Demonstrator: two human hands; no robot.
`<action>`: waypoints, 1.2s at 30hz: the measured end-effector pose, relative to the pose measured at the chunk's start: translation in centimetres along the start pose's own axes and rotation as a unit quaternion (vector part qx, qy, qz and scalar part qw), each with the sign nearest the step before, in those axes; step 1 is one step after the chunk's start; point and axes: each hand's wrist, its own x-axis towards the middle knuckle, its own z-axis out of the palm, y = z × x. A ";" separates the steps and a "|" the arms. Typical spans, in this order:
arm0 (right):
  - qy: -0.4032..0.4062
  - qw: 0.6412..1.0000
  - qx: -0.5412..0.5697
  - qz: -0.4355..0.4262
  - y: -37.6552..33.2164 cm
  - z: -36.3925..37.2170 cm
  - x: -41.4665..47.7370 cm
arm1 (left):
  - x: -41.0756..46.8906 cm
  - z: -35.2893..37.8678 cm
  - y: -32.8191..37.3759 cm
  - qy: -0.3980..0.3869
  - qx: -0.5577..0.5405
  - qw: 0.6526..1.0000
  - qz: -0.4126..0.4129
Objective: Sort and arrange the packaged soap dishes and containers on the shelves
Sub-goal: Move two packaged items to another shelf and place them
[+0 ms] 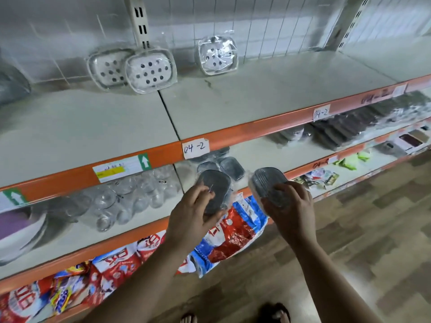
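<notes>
The left hand [193, 215] grips a dark dish [215, 188], the right hand [291, 210] a ribbed dish [268, 183] — both before the middle shelf [256, 153]; jars [130, 194] left, white dishes [149, 71] above.

Reads "04-2", handwritten, on a paper label [195, 148] taped to the orange shelf edge [256, 130]. Right of that label, a second "04-2" label [321, 112]; left of it, a white arrow sign [144, 162], pointing up.

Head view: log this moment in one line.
left hand grips dark soap dish | right hand grips ribbed soap dish | both wrapped
</notes>
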 end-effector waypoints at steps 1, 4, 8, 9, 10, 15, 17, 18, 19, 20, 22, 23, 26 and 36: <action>-0.008 1.000 0.004 -0.007 1.1 0.1 0.7 | 0.5 1.0 0.5 0.002 0.008 1.000 -0.006; -0.040 0.999 0.023 -0.023 4.5 0.1 3.0 | 1.7 4.5 2.6 -0.002 0.031 0.998 -0.046; -0.089 0.993 0.051 -0.051 10.0 -0.1 6.5 | 3.2 9.5 6.0 0.010 0.030 0.991 -0.127; -0.101 0.992 0.056 -0.054 11.3 -0.1 7.2 | 3.6 10.6 6.6 0.019 0.031 0.989 -0.142; -0.113 0.990 0.056 -0.058 12.6 0.2 8.0 | 4.1 11.9 7.2 0.027 0.033 0.987 -0.156; -0.155 0.984 0.048 -0.074 17.7 3.3 10.7 | 7.5 17.2 8.3 0.066 0.028 0.974 -0.215; -0.169 0.981 0.049 -0.079 18.9 5.3 11.4 | 9.1 18.8 7.9 0.083 0.030 0.972 -0.219; -0.172 0.980 0.051 -0.082 19.5 6.4 11.7 | 9.7 19.7 7.5 0.089 0.027 0.970 -0.226; -0.170 0.980 0.055 -0.083 20.0 7.4 11.9 | 10.3 20.5 7.0 0.096 0.028 0.967 -0.233; -0.169 0.980 0.061 -0.083 20.5 8.4 12.0 | 10.9 21.3 6.3 0.099 0.034 0.965 -0.239; -0.169 0.980 0.072 -0.081 21.2 10.1 12.2 | 11.8 22.6 4.9 0.095 0.054 0.963 -0.246; -0.169 0.979 0.075 -0.081 21.6 11.0 12.3 | 12.3 23.3 4.2 0.090 0.063 0.963 -0.247; -0.165 0.980 0.075 -0.084 22.7 13.0 12.8 | 13.8 25.2 2.6 0.067 0.082 0.964 -0.244; -0.164 0.978 0.042 -0.119 23.6 17.8 14.9 | 14.6 28.2 -0.8 0.011 0.252 0.931 -0.264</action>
